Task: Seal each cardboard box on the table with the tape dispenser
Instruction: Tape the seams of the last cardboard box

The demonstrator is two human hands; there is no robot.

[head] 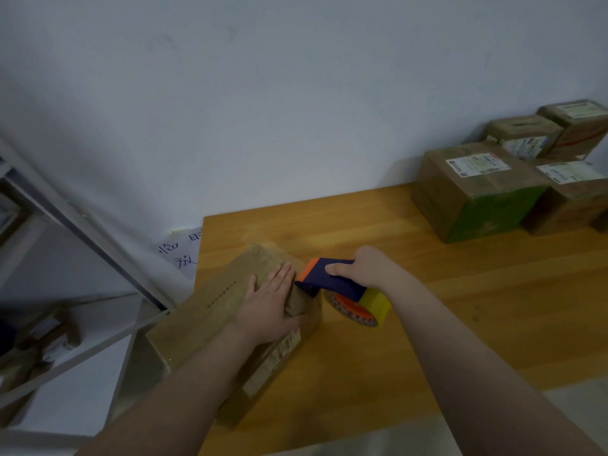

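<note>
Head view.

1. Reference item: the long cardboard box (210, 311). It lies flat at the left edge of the wooden table (427, 291), with its near-left corner past the table edge. A printed label shows on its right side face.
2. Left hand (269, 304): laid palm down on the top of the long cardboard box, towards its right edge. Fingers are straight and close together, and the thumb is spread to the left.
3. Right hand (362, 268): just right of the long cardboard box, curled around the handle of the tape dispenser (332, 281), thumb on the near face.
4. Tape dispenser: blue body with an orange front end. Its front end meets the top right edge of the long cardboard box, just beside the left fingertips. The yellow tape roll (375, 306) hangs to the right of the box, above the table surface.
5. Labelled boxes (477, 189): a closed group well apart from the long cardboard box, far to its right against the wall.
6. Paper sheet (181, 251) with handwritten characters: behind the box, hanging off the table's left edge.
7. Metal shelf frame (82, 225): left of the box, off the table.
</note>
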